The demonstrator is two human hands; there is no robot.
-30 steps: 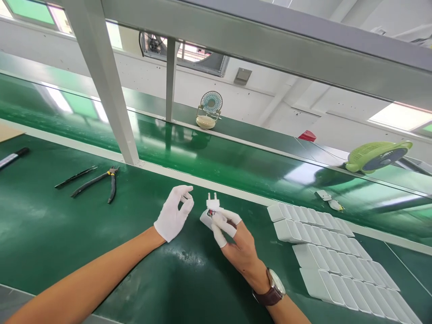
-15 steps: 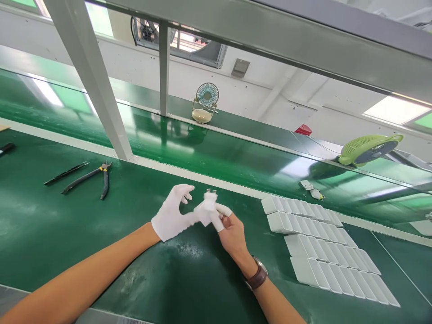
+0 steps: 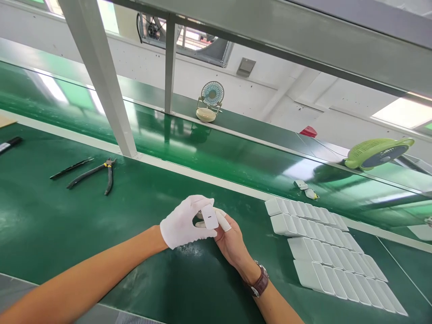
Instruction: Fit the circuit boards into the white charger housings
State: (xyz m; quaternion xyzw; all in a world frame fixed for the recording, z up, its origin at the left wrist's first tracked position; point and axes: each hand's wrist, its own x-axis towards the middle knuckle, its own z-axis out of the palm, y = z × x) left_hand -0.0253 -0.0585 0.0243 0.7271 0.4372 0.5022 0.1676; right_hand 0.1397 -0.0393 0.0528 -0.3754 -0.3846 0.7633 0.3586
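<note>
A white plug-in charger [image 3: 209,218] is held up over the green bench, its flat face with one small dark slot turned towards me. My left hand [image 3: 185,222], in a white glove, curls round it, fingers at the top edge and thumb at the lower edge. From the other side my right hand [image 3: 231,236], with white covers on its fingertips, grips the charger too. The charger's prongs are mostly hidden behind the fingers.
Rows of white charger housings [image 3: 337,265] stand to the right. Black-handled pliers [image 3: 108,173] and tweezers [image 3: 71,168] lie left. Small white pieces [image 3: 305,189] are behind the rows. A metal post [image 3: 104,85] rises from the bench; a small fan [image 3: 212,94] and green fan [image 3: 376,153] stand farther back.
The charger has turned: its prongs pointed up before, and now its slotted face shows. My left hand has moved right and closed round it; its fingers were apart.
</note>
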